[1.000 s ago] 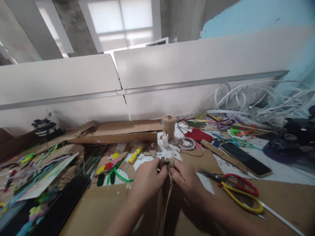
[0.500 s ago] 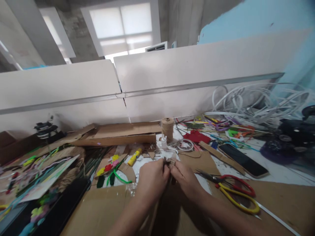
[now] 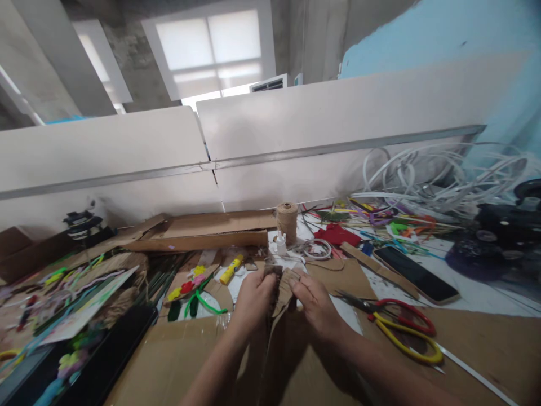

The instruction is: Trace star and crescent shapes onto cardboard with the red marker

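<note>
My left hand (image 3: pixel 254 299) and my right hand (image 3: pixel 313 301) are side by side at the middle of the table. Between them is a crumpled, torn-looking piece of brown cardboard (image 3: pixel 284 292). My right hand pinches its lighter right side, thumb on top. The fingers of my left hand are closed on its darker left edge. Whether the two sides are still joined lower down I cannot tell. Beneath my forearms lies a large sheet of cardboard (image 3: pixel 177 355). Right of my right hand rest scissors (image 3: pixel 406 327) with one red and one yellow handle loop.
Beyond my hands stand a twine spool (image 3: pixel 287 223) and a small white bottle (image 3: pixel 281 244). A yellow glue stick (image 3: pixel 231 269) and pipe-cleaner flowers (image 3: pixel 196 287) lie to the left. A phone (image 3: pixel 416 273) is at the right. A black tray (image 3: pixel 114 355) sits front left.
My hands have moved slightly apart, my left hand to the left. More of the cardboard between them shows, its two sides now spread.
</note>
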The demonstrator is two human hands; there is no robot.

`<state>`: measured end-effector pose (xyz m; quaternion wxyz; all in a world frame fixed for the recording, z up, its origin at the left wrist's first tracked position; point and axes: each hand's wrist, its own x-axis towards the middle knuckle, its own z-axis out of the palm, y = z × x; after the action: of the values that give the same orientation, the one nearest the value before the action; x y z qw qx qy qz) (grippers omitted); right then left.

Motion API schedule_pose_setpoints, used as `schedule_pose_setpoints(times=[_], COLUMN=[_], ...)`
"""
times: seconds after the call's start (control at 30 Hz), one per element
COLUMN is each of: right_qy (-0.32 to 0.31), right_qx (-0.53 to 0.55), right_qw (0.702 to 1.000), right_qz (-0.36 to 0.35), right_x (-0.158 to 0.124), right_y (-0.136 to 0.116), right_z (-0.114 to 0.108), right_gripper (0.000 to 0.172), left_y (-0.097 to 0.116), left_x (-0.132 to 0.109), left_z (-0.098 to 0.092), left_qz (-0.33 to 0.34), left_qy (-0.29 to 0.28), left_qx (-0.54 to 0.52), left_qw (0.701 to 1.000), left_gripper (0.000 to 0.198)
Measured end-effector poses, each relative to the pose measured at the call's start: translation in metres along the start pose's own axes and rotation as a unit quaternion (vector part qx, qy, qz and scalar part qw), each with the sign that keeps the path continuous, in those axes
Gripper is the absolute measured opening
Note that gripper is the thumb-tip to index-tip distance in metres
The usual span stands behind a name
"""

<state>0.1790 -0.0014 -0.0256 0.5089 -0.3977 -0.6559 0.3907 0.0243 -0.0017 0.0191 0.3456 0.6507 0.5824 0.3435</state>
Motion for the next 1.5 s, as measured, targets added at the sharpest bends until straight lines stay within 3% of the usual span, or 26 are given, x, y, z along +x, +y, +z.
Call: schedule_pose_setpoints(times=[0.17,0.3,0.67,0.9,1.13,1.37,1.5], right_qy=[-0.004,-0.014,-0.061,-0.021,0.0,-0.036,-0.045], right_qx=[0.01,0.0,0.023,0.072,0.098,0.083,0.051], right_qw=[1.0,1.0,0.996,0.995,0.992,0.993,0.997], right_qz=[-0.003,-0.003,0.056,0.07,0.081,0.069,0.042], right_x=[0.003,0.003,0.004,-0.001,-0.004,-0.002,-0.003], right_y=[-0.005,-0.007,-0.009,-0.012,-0.025,-0.02,-0.025], right_z=[-0.002,-0.005,-0.006,0.0,-0.002,-0.004,-0.01], right_gripper=[0.028,0.026,0.039,0.038,0.036,0.041,0.032], left_y=[0.001,0.0,0.013,0.004,0.01,0.016,0.018], left_x=[-0.002,-0.006,-0.014,-0.004,-0.006,-0.013,-0.015], left_z=[-0.002,-0.005,0.006,0.005,-0.002,0.005,0.009], left_qz=[0.008,0.008,-0.018,-0.017,0.012,0.054,0.074], left_qy=[-0.013,-0.036,0.006,0.046,0.082,0.065,0.054], left_qx=[-0.016,0.015,0.144,0.071,-0.038,-0.045,-0.042], left_qw=[1.0,0.999,0.989,0.996,0.996,0.995,0.995], left_gripper=[0.028,0.02,0.022,0.023,0.036,0.026,0.031])
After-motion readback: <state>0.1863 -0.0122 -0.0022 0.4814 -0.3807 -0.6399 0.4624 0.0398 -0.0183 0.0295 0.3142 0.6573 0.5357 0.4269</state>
